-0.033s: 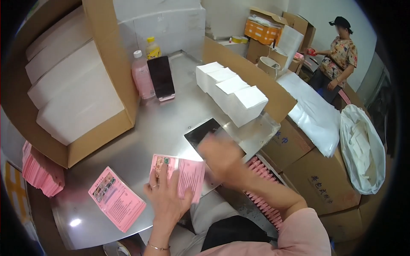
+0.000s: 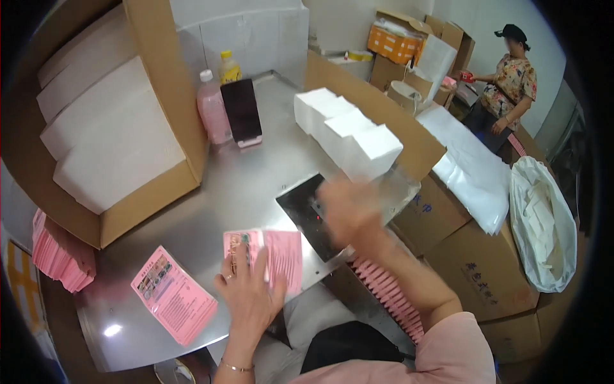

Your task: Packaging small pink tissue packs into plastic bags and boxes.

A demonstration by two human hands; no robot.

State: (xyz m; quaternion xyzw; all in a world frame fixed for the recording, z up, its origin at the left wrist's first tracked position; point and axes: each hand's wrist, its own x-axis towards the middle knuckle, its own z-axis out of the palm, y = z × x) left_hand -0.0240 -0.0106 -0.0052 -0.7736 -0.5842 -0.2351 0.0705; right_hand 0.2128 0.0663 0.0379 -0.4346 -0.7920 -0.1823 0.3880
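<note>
My left hand lies with fingers spread on a pink printed wrapper at the table's near edge. A white strip shows along the wrapper's middle, beside my fingers. My right hand is smeared by motion above a black flat panel with a small red light; its fingers cannot be made out, nor whether it holds anything. Just beyond that hand stand several stacks of white folded paper. To the left of my left hand lies a pile of pink printed wrappers.
At the left, an open carton holds white paper stacks; pink packets lie below it. A phone and bottles stand behind. Pink packets fill a box under my right arm. Cartons and a person are at right.
My right hand has moved slightly right and away from the wrapper, uncovering more of the black panel and its red light. My left hand stays on the wrapper.
</note>
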